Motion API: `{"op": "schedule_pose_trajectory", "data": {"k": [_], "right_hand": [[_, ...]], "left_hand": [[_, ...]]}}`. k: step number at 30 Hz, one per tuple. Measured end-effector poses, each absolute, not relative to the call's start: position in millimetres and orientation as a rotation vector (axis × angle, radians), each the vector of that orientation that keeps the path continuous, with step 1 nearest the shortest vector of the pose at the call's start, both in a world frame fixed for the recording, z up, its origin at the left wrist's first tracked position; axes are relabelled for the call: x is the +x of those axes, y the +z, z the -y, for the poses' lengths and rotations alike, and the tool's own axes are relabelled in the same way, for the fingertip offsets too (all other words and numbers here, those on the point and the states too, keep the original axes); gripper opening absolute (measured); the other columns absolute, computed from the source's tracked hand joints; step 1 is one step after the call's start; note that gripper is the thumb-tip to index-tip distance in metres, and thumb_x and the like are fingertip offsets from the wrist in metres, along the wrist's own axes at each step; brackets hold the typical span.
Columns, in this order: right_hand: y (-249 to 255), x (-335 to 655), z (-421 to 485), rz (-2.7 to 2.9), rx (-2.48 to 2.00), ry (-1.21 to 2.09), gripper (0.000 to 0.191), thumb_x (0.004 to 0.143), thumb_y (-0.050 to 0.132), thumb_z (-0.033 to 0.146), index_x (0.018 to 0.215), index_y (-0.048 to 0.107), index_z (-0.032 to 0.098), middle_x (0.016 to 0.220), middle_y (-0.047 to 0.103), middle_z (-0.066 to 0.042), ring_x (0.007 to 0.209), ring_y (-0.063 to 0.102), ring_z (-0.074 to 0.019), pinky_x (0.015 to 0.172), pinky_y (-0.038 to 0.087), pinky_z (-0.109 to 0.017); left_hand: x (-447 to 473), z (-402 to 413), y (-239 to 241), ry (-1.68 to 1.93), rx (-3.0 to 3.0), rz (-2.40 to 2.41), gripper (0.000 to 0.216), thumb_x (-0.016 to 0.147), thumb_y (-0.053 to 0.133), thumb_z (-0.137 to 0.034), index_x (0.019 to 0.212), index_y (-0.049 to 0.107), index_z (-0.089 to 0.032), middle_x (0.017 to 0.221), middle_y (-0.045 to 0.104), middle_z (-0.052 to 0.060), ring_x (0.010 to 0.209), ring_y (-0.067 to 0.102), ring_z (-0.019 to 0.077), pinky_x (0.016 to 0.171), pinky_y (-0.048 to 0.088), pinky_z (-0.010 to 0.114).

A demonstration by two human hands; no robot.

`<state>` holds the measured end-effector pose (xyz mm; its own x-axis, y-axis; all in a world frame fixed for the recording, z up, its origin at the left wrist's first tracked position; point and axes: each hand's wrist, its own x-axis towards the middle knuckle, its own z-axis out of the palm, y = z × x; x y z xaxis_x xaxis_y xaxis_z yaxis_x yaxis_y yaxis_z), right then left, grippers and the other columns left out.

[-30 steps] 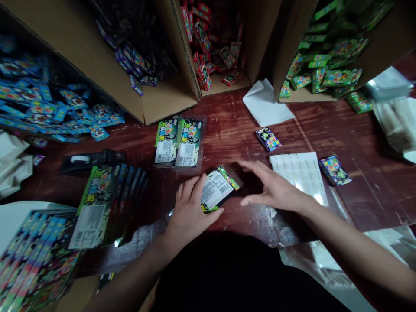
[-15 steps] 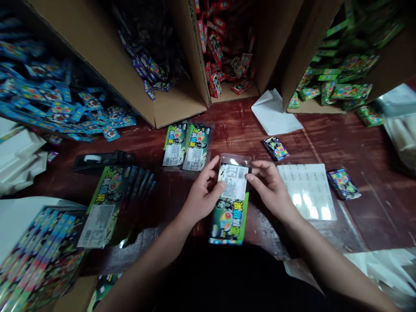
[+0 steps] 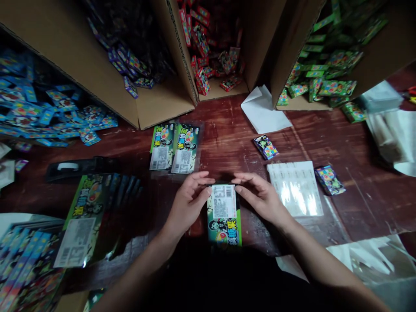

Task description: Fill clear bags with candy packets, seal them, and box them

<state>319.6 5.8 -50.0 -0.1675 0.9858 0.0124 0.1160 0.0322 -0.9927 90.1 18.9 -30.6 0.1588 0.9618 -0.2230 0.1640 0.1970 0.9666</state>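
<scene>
A flat green and black candy packet (image 3: 223, 221) with a white printed label on its upper part is in front of my body. My left hand (image 3: 191, 197) pinches its far left corner, thumb on the label side and fingers beyond the far edge. At the far right corner, my right hand (image 3: 260, 197) has its thumb against the edge with fingers curved behind. The packet's near end fades into the dark by my clothing. Beyond my left hand lie two matching packets (image 3: 183, 149) side by side in clear sleeves.
Cardboard boxes (image 3: 165, 108) of small candy boxes line the back. On the left are a stack of packets (image 3: 78, 221) and a black tape dispenser (image 3: 74, 168). A sticker sheet (image 3: 295, 188), two small candy boxes (image 3: 266, 147) (image 3: 329, 180) and folded white paper (image 3: 264, 110) lie rightward.
The clear flap that stuck out past the packet's far edge no longer shows there. Both hands have come nearer my body with the packet, and the view has shifted right.
</scene>
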Motion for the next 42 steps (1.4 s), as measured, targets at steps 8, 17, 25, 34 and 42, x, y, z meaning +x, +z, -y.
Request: {"op": "schedule_pose_trajectory", "data": {"k": [8, 17, 25, 34, 42], "right_hand": [[-18.5, 315.3, -20.8, 1.278, -1.412, 1.439, 0.027, 0.086, 0.075, 0.046, 0.089, 0.069, 0.019, 0.085, 0.071, -0.001, 0.077, 0.063, -0.0157, 0.074, 0.05, -0.03], [-21.5, 325.5, -17.5, 1.287, -1.285, 1.546, 0.026, 0.091, 0.071, 0.047, 0.092, 0.077, 0.021, 0.094, 0.077, -0.002, 0.087, 0.069, -0.0171, 0.084, 0.053, -0.031], [-15.1, 419.2, -42.5, 1.838, -1.312, 0.777, 0.023, 0.098, 0.064, 0.031, 0.119, 0.071, 0.023, 0.124, 0.068, -0.01, 0.12, 0.061, -0.0233, 0.105, 0.046, -0.043], [-28.6, 517.5, -105.1, 2.623, -1.316, 0.718, 0.03, 0.099, 0.056, 0.024, 0.127, 0.066, 0.017, 0.126, 0.068, -0.013, 0.119, 0.06, -0.0266, 0.108, 0.037, -0.047], [-15.7, 521.1, -94.5, 2.473, -1.161, 0.846, 0.016, 0.099, 0.06, 0.03, 0.096, 0.073, 0.021, 0.091, 0.071, -0.004, 0.089, 0.063, -0.0191, 0.089, 0.043, -0.035]], "left_hand": [[93.2, -39.0, -6.5, 0.666, 1.294, -1.332, 0.014, 0.086, 0.072, -0.033, 0.093, 0.071, -0.021, 0.095, 0.075, 0.001, 0.09, 0.068, 0.0176, 0.084, 0.05, 0.031], [83.2, -40.8, -4.5, 0.554, 1.322, -1.249, 0.024, 0.084, 0.076, -0.043, 0.096, 0.073, -0.024, 0.106, 0.075, 0.002, 0.098, 0.069, 0.0198, 0.091, 0.052, 0.034], [131.7, -74.2, -21.6, 0.474, 1.42, -1.069, 0.018, 0.078, 0.08, -0.038, 0.082, 0.072, -0.021, 0.098, 0.076, 0.004, 0.094, 0.072, 0.0196, 0.088, 0.055, 0.033], [249.0, -86.5, -47.3, 0.225, 1.421, -0.67, 0.013, 0.072, 0.081, -0.026, 0.076, 0.076, -0.016, 0.148, 0.055, 0.02, 0.124, 0.063, 0.0319, 0.092, 0.053, 0.037], [255.1, -85.2, -63.9, 0.203, 1.458, -0.713, 0.009, 0.074, 0.078, -0.022, 0.078, 0.076, -0.015, 0.153, 0.05, 0.019, 0.114, 0.069, 0.0279, 0.084, 0.053, 0.033]]}}
